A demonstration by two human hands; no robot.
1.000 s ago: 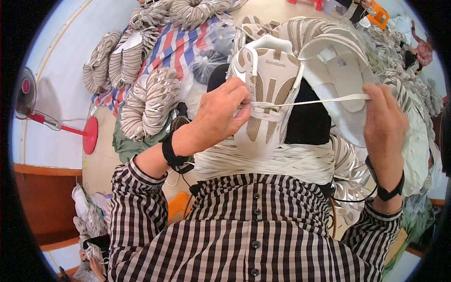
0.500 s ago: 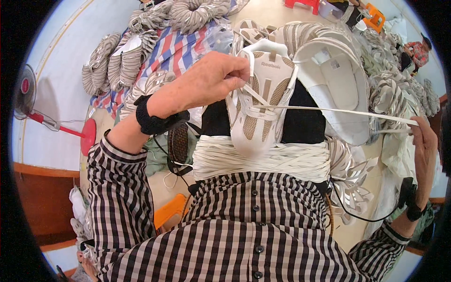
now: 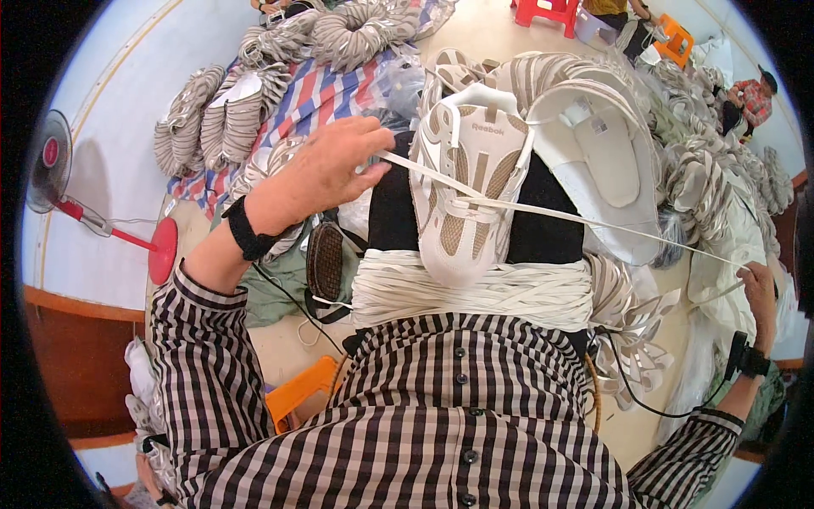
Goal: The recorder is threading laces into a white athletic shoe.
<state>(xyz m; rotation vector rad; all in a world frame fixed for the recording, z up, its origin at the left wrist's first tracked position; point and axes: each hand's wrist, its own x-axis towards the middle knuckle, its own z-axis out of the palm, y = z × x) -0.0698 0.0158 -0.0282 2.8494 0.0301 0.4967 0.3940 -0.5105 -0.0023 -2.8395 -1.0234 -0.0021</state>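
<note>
A white and beige shoe upper (image 3: 462,242) lies over my lap on black cloth, toe toward me. A flat white shoelace (image 3: 543,209) runs through its lowest loop and stretches out to both sides. My left hand (image 3: 329,165), left of the upper, pinches one end of the lace. Far out to the right, my right hand (image 3: 757,293) is closed on the other end, its fingertips partly hidden. Between the upper's toe and my checked shirt lies a thick bundle of white laces (image 3: 475,297).
A stack of similar uppers (image 3: 593,170) leans at the right of my lap. Coiled bundles of uppers (image 3: 360,34) rest on a striped sheet (image 3: 314,93). At the left stands a red-based fan (image 3: 161,252). Other people sit farther off; stools (image 3: 547,15) stand at the back.
My left hand has moved left, away from the upper, drawing its lace end out. The right hand has dropped lower at the far right. The lace now lies taut across the upper.
</note>
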